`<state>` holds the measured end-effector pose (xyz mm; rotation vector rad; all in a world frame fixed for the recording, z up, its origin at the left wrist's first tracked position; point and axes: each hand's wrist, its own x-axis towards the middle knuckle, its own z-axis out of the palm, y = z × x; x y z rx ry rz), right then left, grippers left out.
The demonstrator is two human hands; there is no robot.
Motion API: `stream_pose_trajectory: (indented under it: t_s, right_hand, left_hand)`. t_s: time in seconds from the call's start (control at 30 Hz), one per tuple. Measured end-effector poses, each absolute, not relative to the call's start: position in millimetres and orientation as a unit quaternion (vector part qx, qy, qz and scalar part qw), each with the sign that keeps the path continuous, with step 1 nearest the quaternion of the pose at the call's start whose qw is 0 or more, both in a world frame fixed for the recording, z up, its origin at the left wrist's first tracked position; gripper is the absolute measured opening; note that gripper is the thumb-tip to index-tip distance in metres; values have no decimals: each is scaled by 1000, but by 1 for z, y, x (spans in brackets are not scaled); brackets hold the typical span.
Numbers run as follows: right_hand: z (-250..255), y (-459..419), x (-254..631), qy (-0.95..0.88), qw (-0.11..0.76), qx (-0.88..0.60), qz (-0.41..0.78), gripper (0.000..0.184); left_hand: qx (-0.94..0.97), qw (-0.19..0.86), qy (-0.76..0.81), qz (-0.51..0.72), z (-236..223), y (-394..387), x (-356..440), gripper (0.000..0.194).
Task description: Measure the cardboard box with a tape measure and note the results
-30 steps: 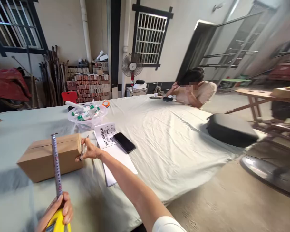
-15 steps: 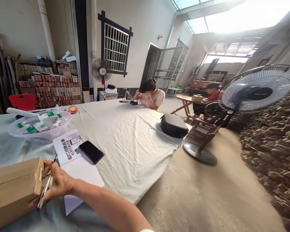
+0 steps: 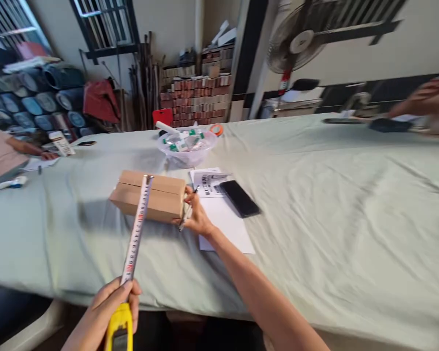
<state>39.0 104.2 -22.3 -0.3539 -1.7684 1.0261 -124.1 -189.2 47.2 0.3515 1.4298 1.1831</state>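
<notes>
The left hand (image 3: pixel 111 304) grips the yellow tape measure (image 3: pixel 120 329), its blade reaching over the cardboard box (image 3: pixel 151 195) on the desk (image 3: pixel 296 234), while the right hand (image 3: pixel 197 217) holds a pen (image 3: pixel 186 217) and the box end, probably to steady it. Behind, a plastic basin (image 3: pixel 188 155) contains green-labelled bottles (image 3: pixel 183 145).

Left hand (image 3: pixel 113 304) closed low, right arm outstretched, right hand (image 3: pixel 195 214) gripping

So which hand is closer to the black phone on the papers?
Right. The right hand is at the end of the cardboard box, just left of the phone. The left hand is farther away, nearer you, holding the yellow tape measure.
</notes>
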Motion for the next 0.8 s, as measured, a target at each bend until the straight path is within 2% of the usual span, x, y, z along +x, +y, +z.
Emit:
stream_pose_trajectory:
  t_s: [0.13,0.37,0.6,0.8]
  right_hand:
    - [-25,100,38,-788,502,-106,342,67]
    - [-25,89,36,-822,503,-49,263,55]
    - [-26,90,38,-804,510,-71,297,59]
    - [-21,90,35,-797,515,-57,310,59]
  left_hand:
    - [207,575,604,511,56,-180,-109,32]
    - [245,585,575,516,53,-162,-106,37]
    - [249,583,598,490,26,-167,-102,39]
    - [268,555,621,484,22,-165,-99,41]
